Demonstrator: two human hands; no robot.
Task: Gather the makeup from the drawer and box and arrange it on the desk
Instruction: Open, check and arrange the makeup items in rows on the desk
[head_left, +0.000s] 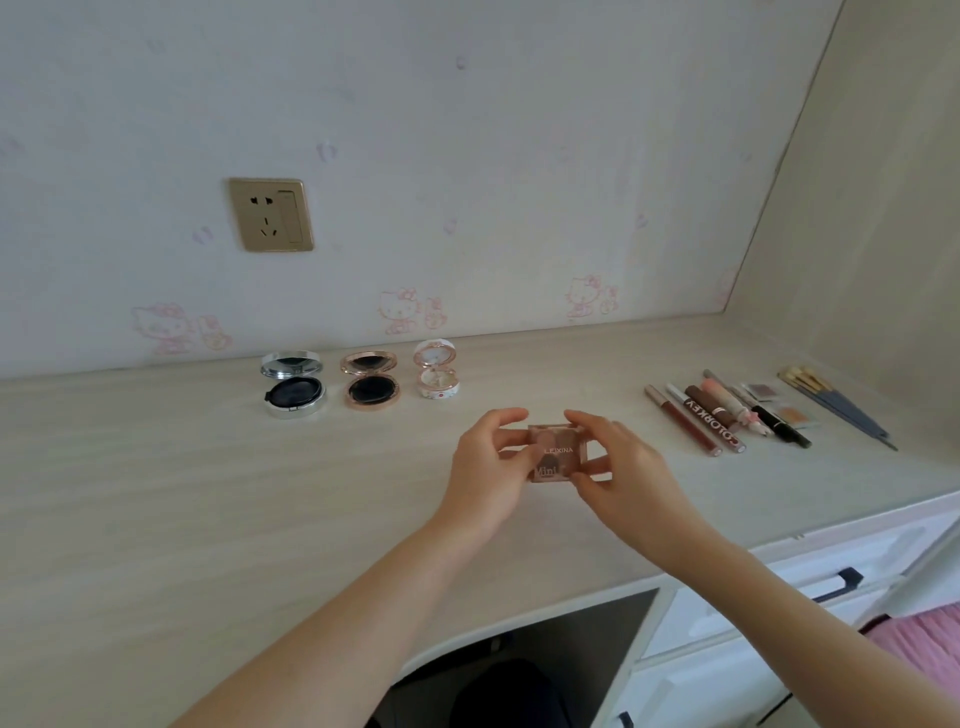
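Curled fingers (508, 417) of the left hand (488, 462) and right hand (623, 467) are pinching a small eyeshadow palette (558, 453) by its sides, over the middle of the surface (208, 493). Behind it, three open compacts (370, 383) are sitting in a row. Lip tubes and pencils (711, 415) are lying to the right.

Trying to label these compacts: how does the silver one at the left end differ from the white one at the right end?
The silver compact looks larger than the white compact. The silver compact holds a black insert; the white compact is pale inside, with pink trim. Both stand open on the desk, lids raised.
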